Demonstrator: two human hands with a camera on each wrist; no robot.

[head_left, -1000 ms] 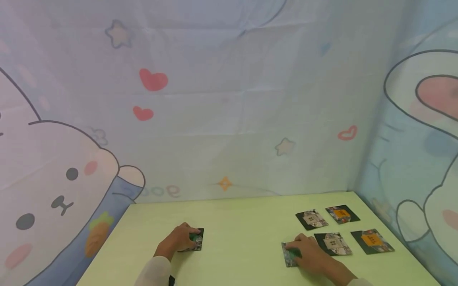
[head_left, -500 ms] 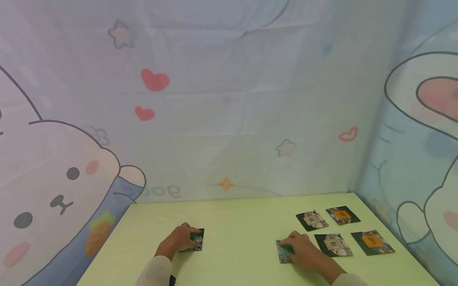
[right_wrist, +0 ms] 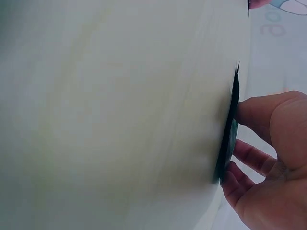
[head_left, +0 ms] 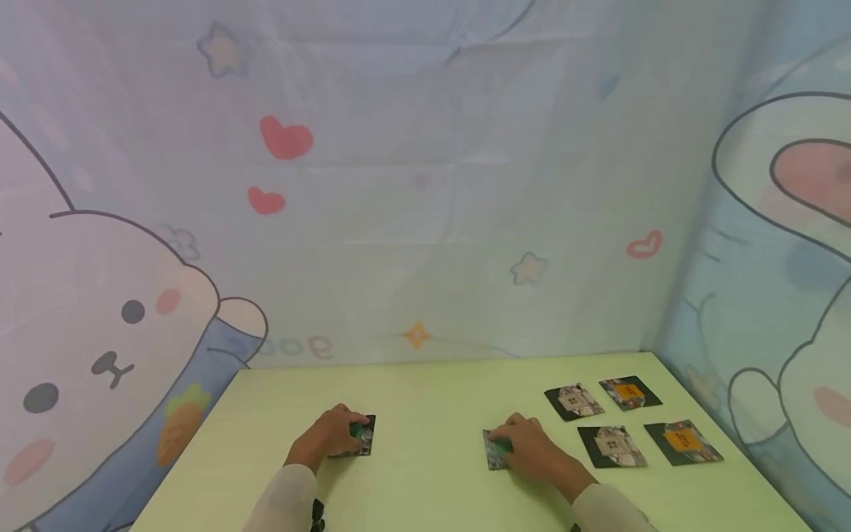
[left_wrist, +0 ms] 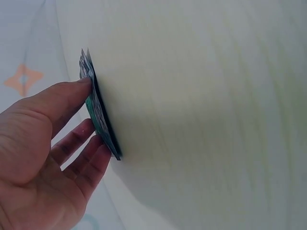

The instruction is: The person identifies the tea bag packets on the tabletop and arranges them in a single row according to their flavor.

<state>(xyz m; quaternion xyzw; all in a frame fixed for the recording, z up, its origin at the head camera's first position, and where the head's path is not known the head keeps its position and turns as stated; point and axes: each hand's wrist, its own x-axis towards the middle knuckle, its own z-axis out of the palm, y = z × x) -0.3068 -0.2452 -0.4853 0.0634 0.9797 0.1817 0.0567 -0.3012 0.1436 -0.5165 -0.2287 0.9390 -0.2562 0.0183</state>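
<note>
Left packet (head_left: 365,443): flat, thin, grey mottled print, green patch mid-face, dark corner at the far right. Edge-on in the left wrist view, its upper end splits into two thin points. Location: left half of worktop (head_left: 425,414), in from the left edge. Left hand (head_left: 332,431) has its grip closed on it, thumb toward one end, fingertips toward the other.

Right packet (head_left: 493,455): same mottled grey and green, nearly black edge-on, also two points at the tip. Right of worktop middle, well apart from the left one. Right hand (head_left: 532,449) grips it the same way. Can't tell if either packet is fully flat on the surface.

Toward the right edge: two beige-label packets (head_left: 612,446), with two orange-label packets (head_left: 683,442) outboard, nearest that edge; one of each closer to the far right corner. Behind the far edge: pale printed backdrop (head_left: 412,192), hearts and stars.
</note>
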